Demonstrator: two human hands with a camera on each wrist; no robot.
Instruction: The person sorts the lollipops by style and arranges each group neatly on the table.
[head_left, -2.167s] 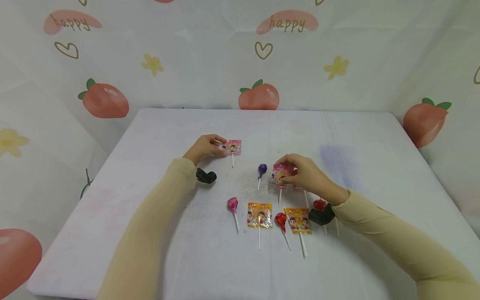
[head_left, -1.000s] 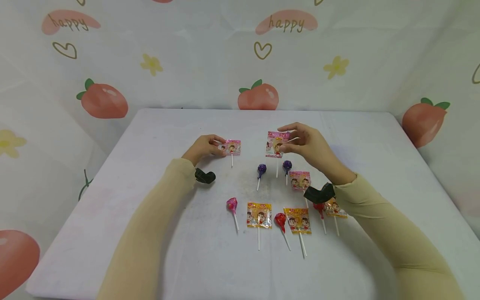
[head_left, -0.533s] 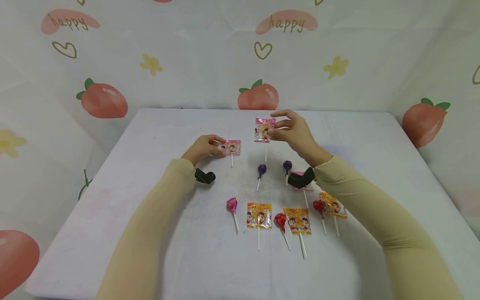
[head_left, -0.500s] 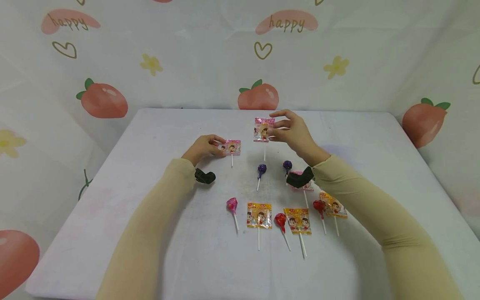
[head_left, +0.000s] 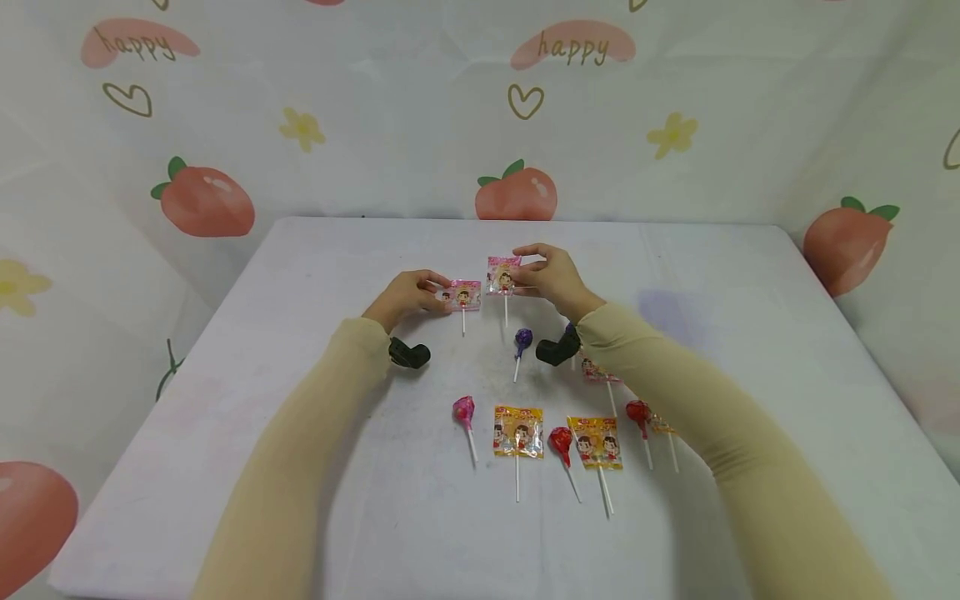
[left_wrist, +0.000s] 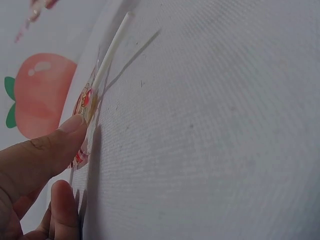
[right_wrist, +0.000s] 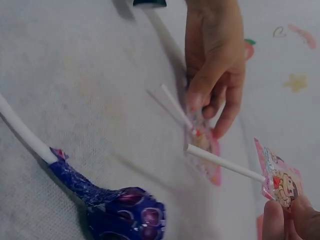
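Observation:
My left hand (head_left: 405, 300) pinches the edge of a lollipop in a flat pink wrapper (head_left: 467, 295) at the back of the table, its white stick pointing toward me. Just to its right, my right hand (head_left: 557, 279) pinches a second pink-wrapped lollipop (head_left: 501, 273) by its right side. In the right wrist view, this second lollipop (right_wrist: 281, 184) is held between thumb and fingers, a small gap from the left one (right_wrist: 212, 172). A purple ball lollipop (head_left: 523, 338) lies on the cloth in front of both.
Nearer me lie a pink ball lollipop (head_left: 464, 410), two yellow-wrapped lollipops (head_left: 519, 431) and a red ball lollipop (head_left: 561, 442). Another red one (head_left: 638, 412) lies right. My right sleeve (head_left: 675, 375) partly covers a pink-wrapped lollipop (head_left: 596, 369) and a yellow wrapper (head_left: 662, 425).
My right hand has taken the pink-wrapped lollipop from the right group, raised it back and leftward, then lowered it beside the left one. My left hand has stayed in place.

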